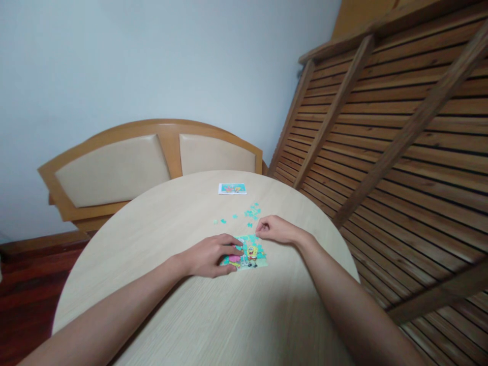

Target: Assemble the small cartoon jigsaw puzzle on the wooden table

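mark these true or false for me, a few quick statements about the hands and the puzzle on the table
1. The left hand rests on the partly assembled puzzle. True.
2. The table is square. False: its edge is rounded.
3. Loose teal pieces lie on the table beyond the right hand. True.
4. The small picture card is held in the right hand. False: it lies flat at the far side of the table, apart from both hands.
5. The slatted wooden frame stands to the person's left. False: it leans on the right.
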A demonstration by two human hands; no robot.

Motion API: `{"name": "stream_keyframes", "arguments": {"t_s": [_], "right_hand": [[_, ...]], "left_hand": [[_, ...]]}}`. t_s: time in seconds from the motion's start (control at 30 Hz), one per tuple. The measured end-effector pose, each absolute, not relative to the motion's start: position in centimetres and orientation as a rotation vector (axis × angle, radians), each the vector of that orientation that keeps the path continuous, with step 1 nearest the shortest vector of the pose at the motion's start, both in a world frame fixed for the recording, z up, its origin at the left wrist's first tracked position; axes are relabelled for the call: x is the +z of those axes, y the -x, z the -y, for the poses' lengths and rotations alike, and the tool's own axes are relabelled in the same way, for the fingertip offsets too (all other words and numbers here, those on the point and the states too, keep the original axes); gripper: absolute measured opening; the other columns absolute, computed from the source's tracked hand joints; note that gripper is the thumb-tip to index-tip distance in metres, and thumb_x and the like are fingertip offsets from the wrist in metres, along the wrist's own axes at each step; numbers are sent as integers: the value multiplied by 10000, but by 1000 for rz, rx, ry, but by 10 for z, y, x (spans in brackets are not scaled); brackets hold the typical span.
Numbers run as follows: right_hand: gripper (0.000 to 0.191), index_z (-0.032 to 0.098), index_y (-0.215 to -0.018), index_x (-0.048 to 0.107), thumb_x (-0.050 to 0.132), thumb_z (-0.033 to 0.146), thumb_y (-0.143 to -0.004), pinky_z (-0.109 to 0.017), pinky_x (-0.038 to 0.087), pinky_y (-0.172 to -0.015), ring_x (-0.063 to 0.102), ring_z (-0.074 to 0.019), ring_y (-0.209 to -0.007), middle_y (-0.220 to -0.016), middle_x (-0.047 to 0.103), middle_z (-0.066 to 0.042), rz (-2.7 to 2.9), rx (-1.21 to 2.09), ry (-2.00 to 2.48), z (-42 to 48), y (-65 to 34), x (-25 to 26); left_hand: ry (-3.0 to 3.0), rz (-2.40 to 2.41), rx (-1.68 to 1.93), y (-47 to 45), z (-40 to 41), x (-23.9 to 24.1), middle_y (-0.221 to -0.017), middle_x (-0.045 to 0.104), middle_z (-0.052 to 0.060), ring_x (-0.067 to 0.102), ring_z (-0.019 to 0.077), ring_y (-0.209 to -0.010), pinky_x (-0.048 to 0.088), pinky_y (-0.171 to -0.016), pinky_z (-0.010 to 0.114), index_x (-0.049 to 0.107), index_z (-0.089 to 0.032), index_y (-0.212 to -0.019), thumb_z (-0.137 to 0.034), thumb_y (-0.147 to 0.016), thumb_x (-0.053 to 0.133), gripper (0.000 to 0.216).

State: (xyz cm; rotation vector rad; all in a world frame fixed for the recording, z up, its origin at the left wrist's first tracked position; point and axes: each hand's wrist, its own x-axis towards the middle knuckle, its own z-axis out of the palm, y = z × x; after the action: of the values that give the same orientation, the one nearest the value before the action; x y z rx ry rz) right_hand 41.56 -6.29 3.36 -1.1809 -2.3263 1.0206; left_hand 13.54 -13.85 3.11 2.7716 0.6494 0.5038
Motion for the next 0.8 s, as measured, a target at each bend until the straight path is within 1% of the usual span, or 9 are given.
{"name": "stream_keyframes", "arguments": {"t_s": [0.13, 0.37, 0.47, 0.6, 0.67, 0.7, 0.73, 0.8], "right_hand": [[230, 127, -843, 699, 677, 330, -736, -240, 421, -605, 563, -137, -646, -710, 657, -14, 2311, 1054, 1169, 64, -415, 34], [204, 137, -809, 717, 677, 328, -752, -242, 433, -623, 588, -149, -675, -726, 689, -23, 2335, 1002, 1156, 62, -414, 31], [205, 133, -843, 725, 650, 317, -792, -245, 437, -636, 591, -153, -689, -756, 699, -33, 2353, 965, 1142, 61, -416, 31], [214, 137, -915, 728, 592, 294, -863, -261, 454, -661, 604, -164, -707, -803, 708, -49, 2325, 782, 1176, 56, -421, 29], [215, 140, -976, 730, 574, 256, -882, -285, 479, -730, 628, -183, -782, -888, 722, -74, 2310, 637, 1195, 52, -423, 26], [225, 145, -1018, 729, 568, 236, -889, -306, 486, -797, 637, -198, -854, -958, 724, -91, 2315, 551, 1192, 50, -423, 24], [244, 153, -1066, 724, 562, 220, -896, -333, 478, -877, 635, -214, -944, -1043, 717, -106, 2326, 462, 1181, 49, -423, 22], [304, 175, -1181, 694, 543, 211, -920, -391, 420, -1014, 585, -243, -1124, -1213, 670, -124, 2359, 317, 1168, 47, -422, 16]], "left_hand": [[-2772, -652, 498, -135, 138, 31, -1316, 615, 125, 600, 271, -1192, 479, -1039, 396, 639, -225, -1274, -393, -917, 626, 395], [-2780, -661, 481, -135, 139, 31, -1311, 615, 128, 600, 270, -1186, 478, -1040, 394, 641, -217, -1272, -397, -919, 619, 397], [-2783, -667, 473, -135, 138, 31, -1313, 611, 130, 595, 272, -1193, 477, -1043, 395, 640, -214, -1277, -399, -918, 618, 404], [-2779, -660, 479, -135, 139, 31, -1316, 610, 127, 590, 271, -1201, 473, -1050, 400, 635, -220, -1284, -398, -927, 607, 401], [-2778, -653, 490, -135, 139, 31, -1314, 612, 126, 593, 271, -1196, 475, -1047, 402, 635, -225, -1285, -398, -926, 609, 399], [-2778, -652, 494, -135, 139, 30, -1314, 612, 125, 594, 271, -1194, 476, -1045, 402, 635, -227, -1284, -397, -925, 611, 398], [-2777, -654, 494, -135, 139, 30, -1314, 613, 125, 595, 271, -1193, 476, -1045, 403, 637, -227, -1281, -395, -924, 613, 395], [-2779, -659, 484, -135, 139, 31, -1317, 611, 125, 593, 269, -1195, 472, -1049, 398, 639, -221, -1278, -389, -925, 612, 392]]}}
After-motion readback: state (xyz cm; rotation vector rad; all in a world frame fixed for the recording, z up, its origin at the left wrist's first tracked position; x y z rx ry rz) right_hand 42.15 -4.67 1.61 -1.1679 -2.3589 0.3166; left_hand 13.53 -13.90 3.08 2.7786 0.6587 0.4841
